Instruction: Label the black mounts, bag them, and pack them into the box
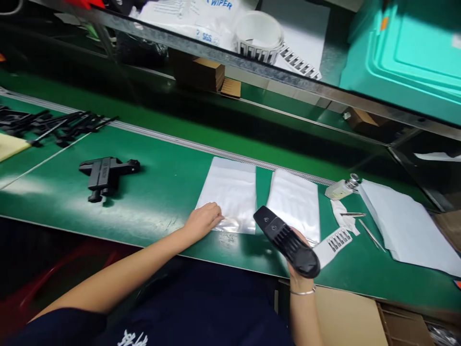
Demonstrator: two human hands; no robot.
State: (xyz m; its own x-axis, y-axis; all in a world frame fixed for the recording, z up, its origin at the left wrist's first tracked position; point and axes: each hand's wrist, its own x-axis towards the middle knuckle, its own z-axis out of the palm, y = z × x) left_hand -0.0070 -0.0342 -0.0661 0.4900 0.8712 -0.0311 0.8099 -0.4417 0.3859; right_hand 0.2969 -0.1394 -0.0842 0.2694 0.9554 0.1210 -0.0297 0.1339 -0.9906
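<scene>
My left hand [204,220] rests at the lower left corner of a clear plastic bag [230,187], its fingers pressed together on the bag's near edge. The bag lies flat on the green bench. Raised over the bench's front edge, my right hand [298,254] grips a long black plastic part [286,240] with ribs, two screw-like spots and a rounded lower end. The part hides most of those fingers. Behind it lies a stack of clear plastic bags [297,199]. Farther left sits a black clamp-like bracket [104,174] with a knob.
Tweezers [371,234], a label strip [333,244], a small bottle [340,189] and white sheets [414,226] lie right. Black parts [54,125] are heaped far left. Overhead, a metal shelf [216,55] carries a label roll [258,36] and teal bins [406,62].
</scene>
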